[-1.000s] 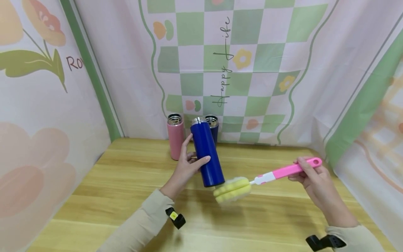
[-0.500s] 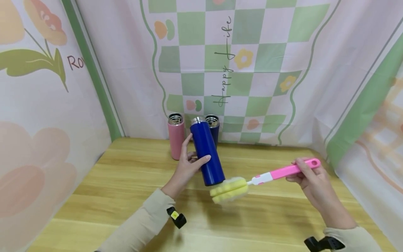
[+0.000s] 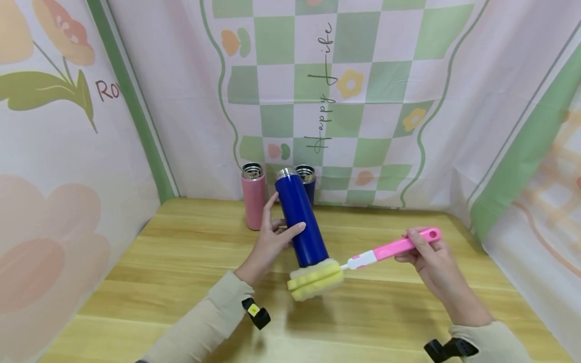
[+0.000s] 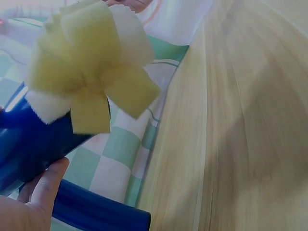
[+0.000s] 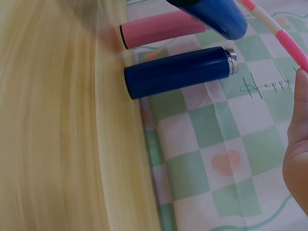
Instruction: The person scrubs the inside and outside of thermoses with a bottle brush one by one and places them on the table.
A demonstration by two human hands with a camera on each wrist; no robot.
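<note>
My left hand (image 3: 271,242) grips a bright blue thermos bottle (image 3: 300,217), tilted with its uncapped steel mouth up and away and its base toward me. In my right hand (image 3: 433,262) I hold a bottle brush by its pink handle (image 3: 399,247). The yellow and white sponge head (image 3: 316,280) lies at the base of the blue bottle; it overlaps the base in the head view, and whether they touch is hard to tell. In the left wrist view the sponge head (image 4: 91,62) covers part of the blue bottle (image 4: 38,139).
A pink thermos bottle (image 3: 254,201) stands open-mouthed at the back of the wooden table (image 3: 181,282). Behind the held bottle stands a dark blue thermos (image 3: 309,189), seen whole in the right wrist view (image 5: 178,72). A patterned cloth (image 3: 313,101) hangs behind the table.
My right hand has moved left with the brush, bringing the sponge head from beside the blue bottle's base to in front of it. The left hand and its bottle have barely shifted.
</note>
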